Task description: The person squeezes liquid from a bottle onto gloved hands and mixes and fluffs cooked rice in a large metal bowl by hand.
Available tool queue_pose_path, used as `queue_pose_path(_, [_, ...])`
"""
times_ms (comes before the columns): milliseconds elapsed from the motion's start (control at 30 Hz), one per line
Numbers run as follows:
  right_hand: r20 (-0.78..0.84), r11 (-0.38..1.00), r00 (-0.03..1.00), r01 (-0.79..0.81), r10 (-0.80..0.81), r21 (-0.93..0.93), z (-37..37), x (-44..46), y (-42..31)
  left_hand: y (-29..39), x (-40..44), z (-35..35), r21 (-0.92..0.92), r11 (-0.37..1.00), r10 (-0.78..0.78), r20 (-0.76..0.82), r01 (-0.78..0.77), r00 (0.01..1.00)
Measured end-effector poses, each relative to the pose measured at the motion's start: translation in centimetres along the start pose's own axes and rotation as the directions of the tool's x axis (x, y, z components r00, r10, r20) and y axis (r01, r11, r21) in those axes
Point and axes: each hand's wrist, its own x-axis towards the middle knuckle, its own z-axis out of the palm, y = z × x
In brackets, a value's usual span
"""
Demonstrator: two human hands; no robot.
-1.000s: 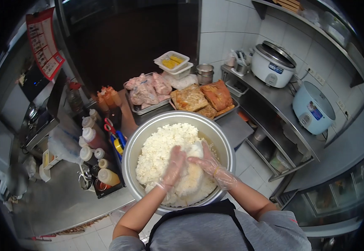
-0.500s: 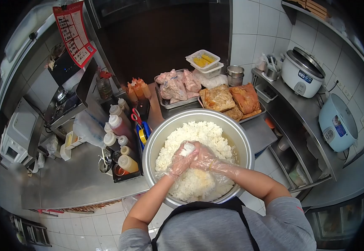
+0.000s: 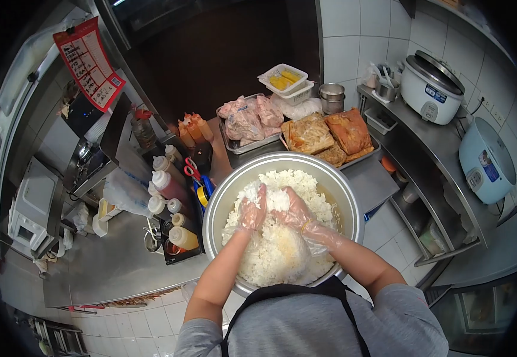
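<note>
A wide metal pot (image 3: 212,229) full of cooked white rice (image 3: 288,250) sits right in front of me. Both hands wear clear plastic gloves and are over the rice, slightly apart. My left hand (image 3: 252,213) is cupped with a white clump of rice at its fingers. My right hand (image 3: 293,214) curls around another rice clump (image 3: 278,201), on the side facing the left hand. Loose grains cling to the gloves. The exact grip of the left fingers is partly hidden.
Behind the pot are trays of raw meat (image 3: 251,122) and browned slabs (image 3: 309,135). Squeeze bottles (image 3: 169,183), red scissors (image 3: 192,168) and yellow tape (image 3: 202,195) crowd its left. Two rice cookers (image 3: 431,92) stand at right; metal cups (image 3: 331,98) are at the back.
My hands were pressed together around white rice; now they have parted, the left moving left and the right staying near the middle, with rice at both. The view has shifted slightly.
</note>
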Motion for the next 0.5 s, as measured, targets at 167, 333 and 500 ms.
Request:
queue_pose_path(167, [0.066, 0.979, 0.977, -0.2, 0.202, -0.035, -2.3, -1.5, -1.3, -3.4, -1.1, 1.0, -0.098, 0.995, 0.023, -0.031, -0.026, 0.999])
queue_pose_path(333, [0.146, 0.869, 0.932, -0.242, 0.332, -0.431, -2.3, -7.7, -2.6, -2.9, -4.0, -2.9, -0.463, 0.782, -0.216, 0.426, 0.417, 0.878])
queue_pose_path(500, [0.15, 0.899, 0.888, -0.419, 0.435, -0.124, -2.1, -7.9, -1.7, 0.0, -3.5, -7.3, -0.564, 0.801, 0.111, 0.468, 0.2, 0.877])
